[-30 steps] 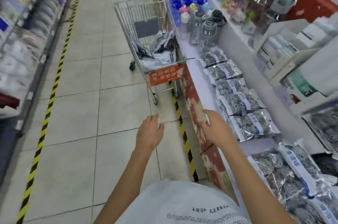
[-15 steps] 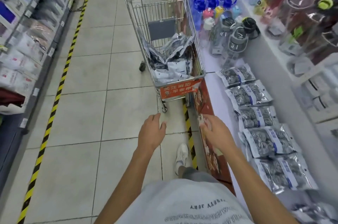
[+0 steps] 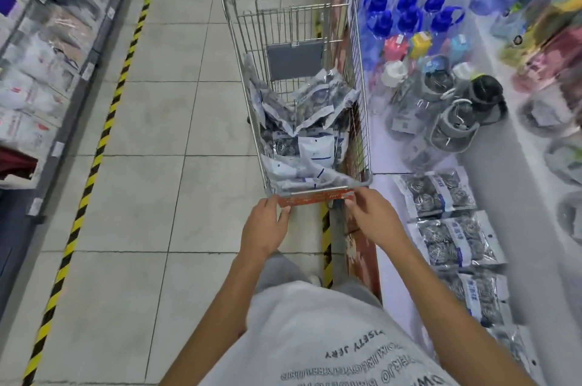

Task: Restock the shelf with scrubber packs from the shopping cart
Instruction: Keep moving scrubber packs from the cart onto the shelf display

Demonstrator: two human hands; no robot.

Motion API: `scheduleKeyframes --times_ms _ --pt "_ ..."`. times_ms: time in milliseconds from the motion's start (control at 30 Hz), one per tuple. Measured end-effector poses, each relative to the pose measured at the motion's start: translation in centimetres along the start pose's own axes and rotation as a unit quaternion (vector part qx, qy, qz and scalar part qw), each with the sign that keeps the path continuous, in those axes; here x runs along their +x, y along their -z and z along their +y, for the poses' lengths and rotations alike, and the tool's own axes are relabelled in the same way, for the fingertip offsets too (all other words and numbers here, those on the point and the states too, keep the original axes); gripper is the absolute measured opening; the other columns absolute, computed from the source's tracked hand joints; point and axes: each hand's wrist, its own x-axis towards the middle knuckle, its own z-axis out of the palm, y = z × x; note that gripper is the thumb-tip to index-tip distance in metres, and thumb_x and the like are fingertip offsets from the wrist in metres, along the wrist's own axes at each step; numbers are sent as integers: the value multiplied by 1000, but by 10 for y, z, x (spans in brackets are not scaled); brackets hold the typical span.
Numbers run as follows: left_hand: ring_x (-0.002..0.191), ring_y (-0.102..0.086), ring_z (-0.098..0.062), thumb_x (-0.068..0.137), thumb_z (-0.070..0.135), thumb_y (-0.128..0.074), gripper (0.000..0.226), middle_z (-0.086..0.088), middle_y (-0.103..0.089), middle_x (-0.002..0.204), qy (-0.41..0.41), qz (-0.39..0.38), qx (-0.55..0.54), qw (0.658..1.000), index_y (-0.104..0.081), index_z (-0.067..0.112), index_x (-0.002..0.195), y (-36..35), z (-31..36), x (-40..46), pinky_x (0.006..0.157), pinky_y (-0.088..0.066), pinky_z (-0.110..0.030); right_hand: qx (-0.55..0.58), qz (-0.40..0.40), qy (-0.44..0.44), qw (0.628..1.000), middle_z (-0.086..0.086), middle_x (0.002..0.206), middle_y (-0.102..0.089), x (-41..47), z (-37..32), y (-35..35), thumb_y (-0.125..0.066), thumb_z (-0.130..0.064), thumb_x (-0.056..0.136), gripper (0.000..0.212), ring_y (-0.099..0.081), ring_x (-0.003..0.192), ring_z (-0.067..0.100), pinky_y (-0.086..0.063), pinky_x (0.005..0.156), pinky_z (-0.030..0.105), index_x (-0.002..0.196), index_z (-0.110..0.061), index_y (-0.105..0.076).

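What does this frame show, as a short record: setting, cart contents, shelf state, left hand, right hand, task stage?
setting: store aisle, tiled floor
cart: shopping cart beside the shelf
cart contents: heap of scrubber packs
shelf state: row of shelved packs lying flat; water bottles beyond
left hand: left hand at the cart's near rim, holds nothing
right hand: right hand at the rim, empty
task stage: no pack picked up yet

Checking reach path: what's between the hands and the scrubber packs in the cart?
Head view: only the cart's near rim with its red sign. Left hand and right hand are at it; scrubber packs lie just beyond.
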Motion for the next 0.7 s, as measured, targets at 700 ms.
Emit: scheduleKeyframes --times_ms 700 --pt "98 -64 -31 100 41 -55 35 -12 -66 106 57 -10 -8 998 -65 9 109 61 43 402 89 -56 -48 46 -50 -111 991 15 142 -59 392 -67 29 -53 -43 103 57 -60 122 32 -47 97 38 149 -10 -45"
